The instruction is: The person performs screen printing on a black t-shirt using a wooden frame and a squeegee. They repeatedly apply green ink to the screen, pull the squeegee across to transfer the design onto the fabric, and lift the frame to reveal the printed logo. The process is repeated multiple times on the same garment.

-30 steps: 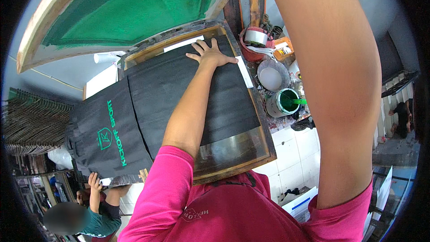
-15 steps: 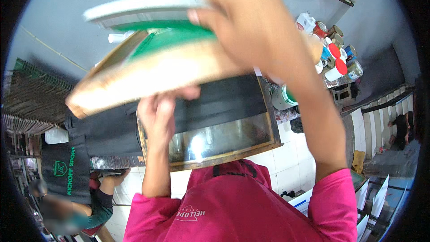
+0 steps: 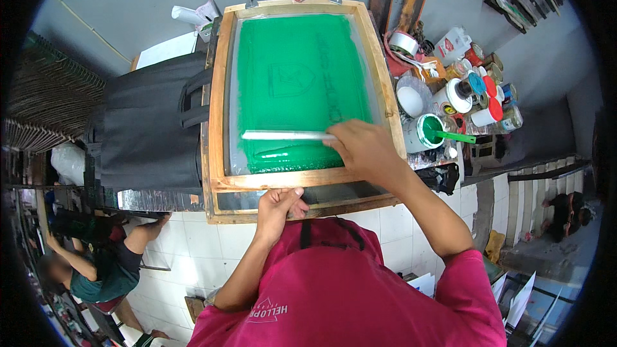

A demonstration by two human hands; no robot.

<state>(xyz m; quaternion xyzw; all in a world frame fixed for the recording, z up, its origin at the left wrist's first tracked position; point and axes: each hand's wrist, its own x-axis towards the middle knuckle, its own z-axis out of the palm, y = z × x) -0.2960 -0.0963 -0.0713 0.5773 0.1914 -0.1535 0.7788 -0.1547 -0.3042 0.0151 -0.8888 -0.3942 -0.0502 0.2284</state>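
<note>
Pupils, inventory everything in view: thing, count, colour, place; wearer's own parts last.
Screen frame: one, pale wood, centre
Mesh: one, green-inked, inside frame
Squeegee: one, whitish, over mesh
Clamps: three, silvery, frame's far edge
Bag: at least one, black, left
Ink tub: one, white, right of frame
Stirrer: one, green, in tub
Containers: several, mixed colours, right
Boards: two, brown, against wall
Other people: two, dark-clad, lower left and right
Shirt: one, magenta, below
Left grip: one, bare, at frame's near edge
Right grip: one, bare, on squeegee
</note>
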